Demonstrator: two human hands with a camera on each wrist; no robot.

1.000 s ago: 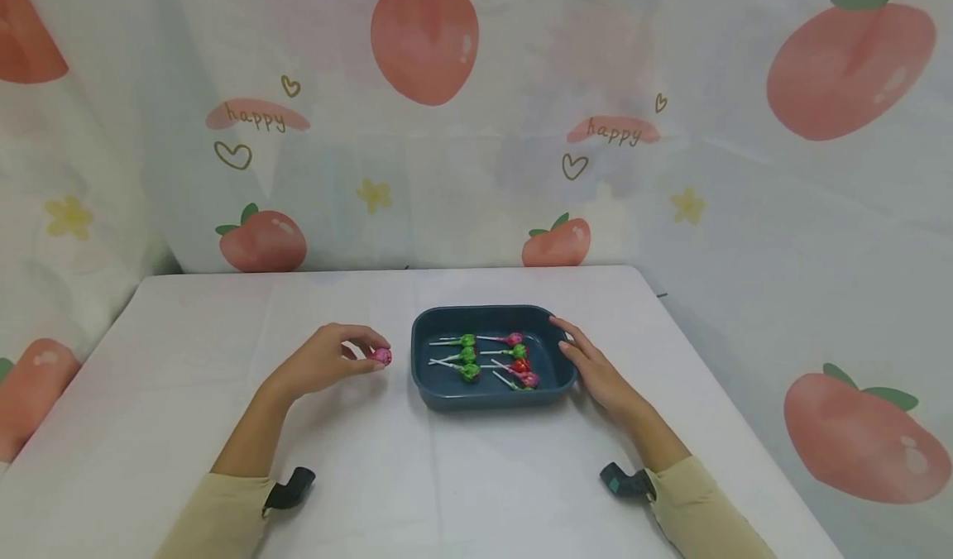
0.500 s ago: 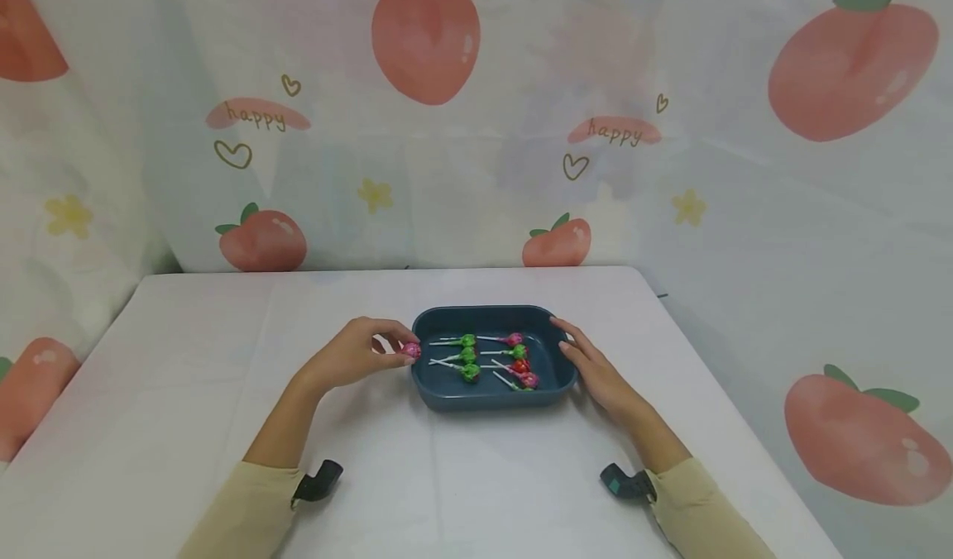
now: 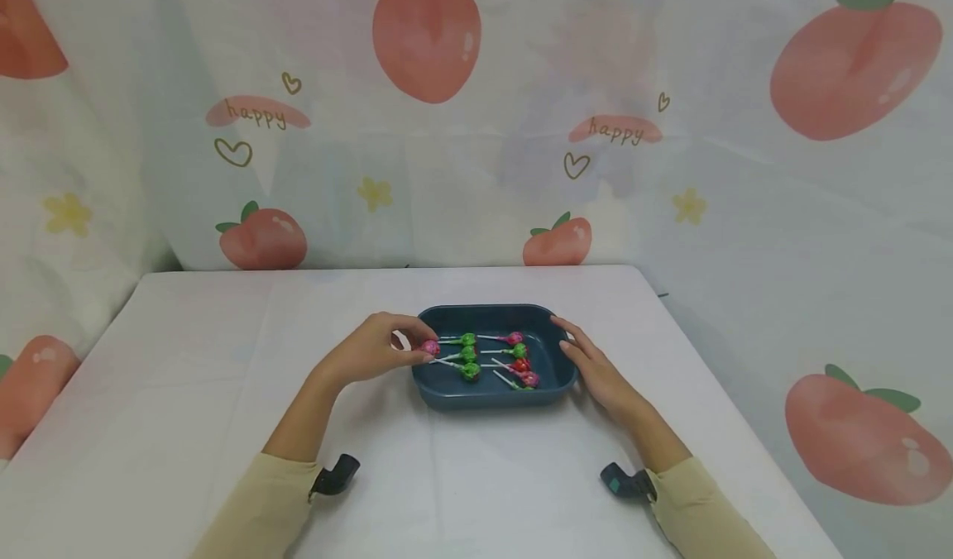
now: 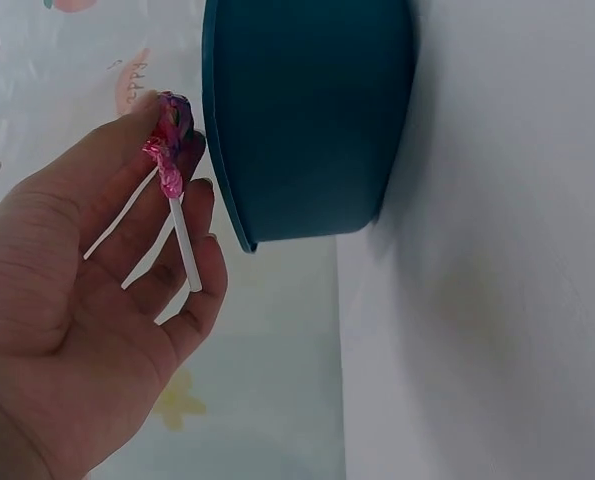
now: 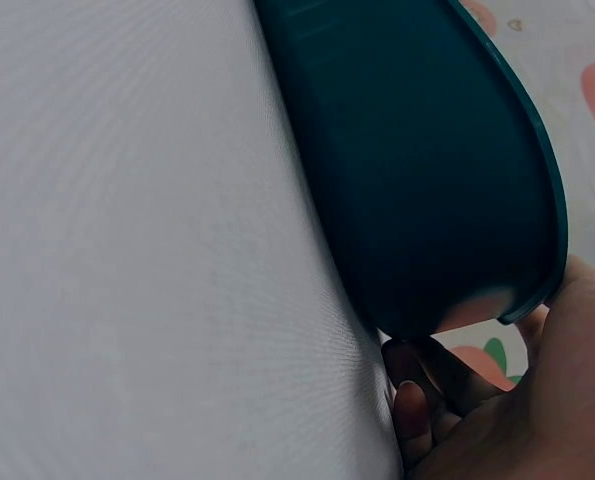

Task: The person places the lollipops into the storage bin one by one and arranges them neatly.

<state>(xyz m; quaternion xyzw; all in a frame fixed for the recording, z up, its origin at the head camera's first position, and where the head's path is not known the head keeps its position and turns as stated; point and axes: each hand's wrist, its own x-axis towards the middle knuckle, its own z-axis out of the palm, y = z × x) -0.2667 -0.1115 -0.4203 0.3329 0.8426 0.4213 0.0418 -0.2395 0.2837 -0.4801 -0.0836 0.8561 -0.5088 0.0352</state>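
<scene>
My left hand (image 3: 380,342) pinches a lollipop (image 4: 172,150) with a pink, shiny wrapper by its head, between thumb and fingertips. The white stick points back toward the palm in the left wrist view. In the head view the lollipop's head overlaps the left rim of a dark teal rectangular tray (image 3: 476,403). Several lollipops lie inside it in two columns, among them a green one (image 3: 470,372), a red one (image 3: 520,366) and a pink one (image 3: 515,338). My right hand (image 3: 605,370) holds the tray's right end, thumb and a finger at the rim, other fingers low against the outside.
The tray stands on a table with a white cloth (image 3: 484,484). Behind and at the sides hangs a pale curtain (image 3: 476,179) printed with peaches. A black wrist camera (image 3: 335,475) sits at the left sleeve, another camera (image 3: 625,481) at the right one.
My left hand has moved right with the lollipop, from beside the tray to over its left rim. The right hand and the tray have stayed in place.
</scene>
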